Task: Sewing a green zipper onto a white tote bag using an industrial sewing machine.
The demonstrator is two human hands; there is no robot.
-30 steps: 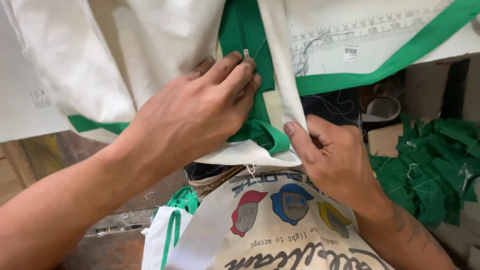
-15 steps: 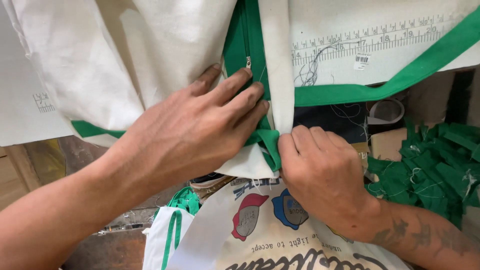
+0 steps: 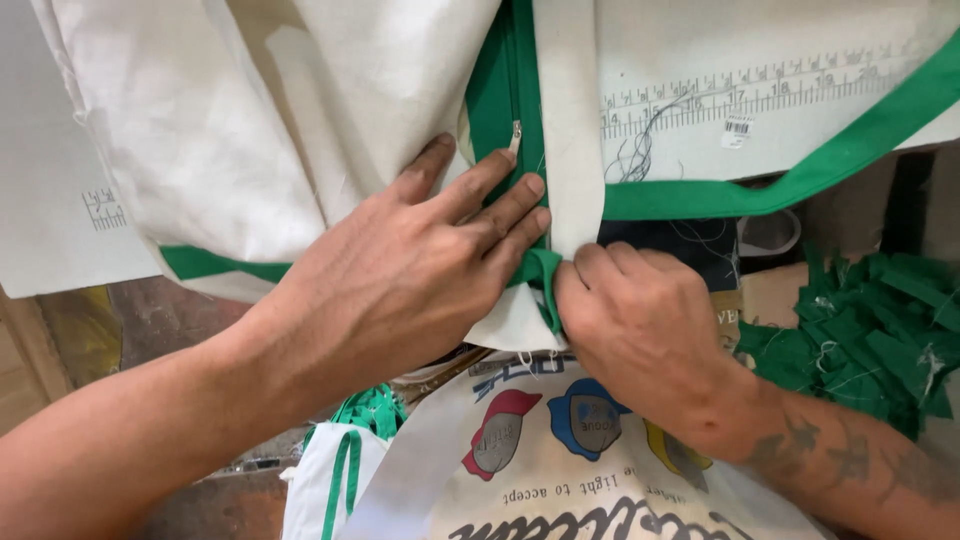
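A cream cloth bag (image 3: 300, 120) with green trim lies over a white work surface. My left hand (image 3: 400, 270) presses flat on the cloth, fingers spread beside a green zipper (image 3: 505, 90) whose metal pull (image 3: 516, 135) sits just above my fingertips. My right hand (image 3: 640, 320) pinches the folded green end of the zipper tape (image 3: 540, 275) at the bag's lower edge, next to a cream strap (image 3: 570, 120) running up the bag.
A printed ruler scale with loose threads (image 3: 740, 100) marks the white surface at upper right. A pile of green fabric strips (image 3: 870, 330) lies at right. A printed cloth bag with coloured cap pictures (image 3: 560, 450) sits below my hands.
My right hand slid left and up to the green tape end and closed on it. My left hand's fingers moved slightly down the zipper.
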